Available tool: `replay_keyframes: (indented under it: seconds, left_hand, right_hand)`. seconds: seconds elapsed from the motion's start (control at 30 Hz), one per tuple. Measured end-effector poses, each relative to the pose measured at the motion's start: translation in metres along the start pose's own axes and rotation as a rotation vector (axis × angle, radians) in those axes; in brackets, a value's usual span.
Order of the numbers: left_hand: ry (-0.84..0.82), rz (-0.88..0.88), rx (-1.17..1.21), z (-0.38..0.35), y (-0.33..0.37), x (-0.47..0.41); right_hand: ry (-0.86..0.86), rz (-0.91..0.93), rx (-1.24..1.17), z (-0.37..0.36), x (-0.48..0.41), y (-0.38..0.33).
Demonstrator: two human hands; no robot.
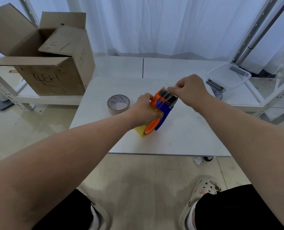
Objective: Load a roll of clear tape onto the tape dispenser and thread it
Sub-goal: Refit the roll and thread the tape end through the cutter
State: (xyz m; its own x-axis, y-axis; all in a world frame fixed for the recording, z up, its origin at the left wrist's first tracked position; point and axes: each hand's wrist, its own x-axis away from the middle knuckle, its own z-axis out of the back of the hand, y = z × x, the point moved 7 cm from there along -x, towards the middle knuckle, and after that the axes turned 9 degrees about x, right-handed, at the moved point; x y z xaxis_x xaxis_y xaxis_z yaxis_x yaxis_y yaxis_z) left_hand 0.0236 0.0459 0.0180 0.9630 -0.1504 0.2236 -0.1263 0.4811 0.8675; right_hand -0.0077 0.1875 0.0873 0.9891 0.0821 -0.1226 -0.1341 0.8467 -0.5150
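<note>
An orange and blue tape dispenser (162, 105) stands on the white table (179, 138), with a yellowish clear tape roll (142, 131) mounted on it. My left hand (143, 110) grips the dispenser and roll from the left. At the dispenser's front end, my right hand (190, 90) pinches the loose end of the clear tape (171, 87), which lies stretched over the black roller. A second roll of clear tape (118, 104) lies flat on the table, left of my left hand.
An open cardboard box (46, 63) sits on a low shelf at the left. A clear plastic container (229, 75) and a dark metal part (215, 85) lie at the right, near a white metal rack (279, 95). My feet stand below the table's front edge.
</note>
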Motion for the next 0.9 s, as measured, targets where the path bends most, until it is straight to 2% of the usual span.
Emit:
replay_keyframes:
  seconds: [0.23, 0.5, 0.6, 0.73, 0.8, 0.9]
  left_hand:
    - [0.014, 0.050, -0.025, 0.006, -0.003, 0.001]
    - [0.002, 0.076, -0.059, 0.012, -0.007, 0.003]
    - [-0.084, 0.129, 0.031, 0.011, -0.012, 0.005]
    - [-0.068, 0.314, 0.456, 0.018, -0.028, 0.004]
    - [-0.106, 0.390, 0.461, 0.018, -0.037, 0.006]
    - [-0.187, 0.384, 0.337, 0.014, -0.034, 0.010]
  right_hand:
    - [0.040, 0.181, 0.068, 0.000, 0.000, -0.032]
    - [-0.019, 0.193, 0.045, 0.000, 0.001, -0.037]
    - [-0.048, 0.192, 0.027, 0.000, 0.002, -0.040]
    - [-0.060, 0.183, -0.019, 0.002, 0.003, -0.037]
    - [-0.060, 0.182, -0.031, 0.005, 0.006, -0.036]
    - [-0.052, 0.172, -0.071, 0.008, 0.009, -0.037]
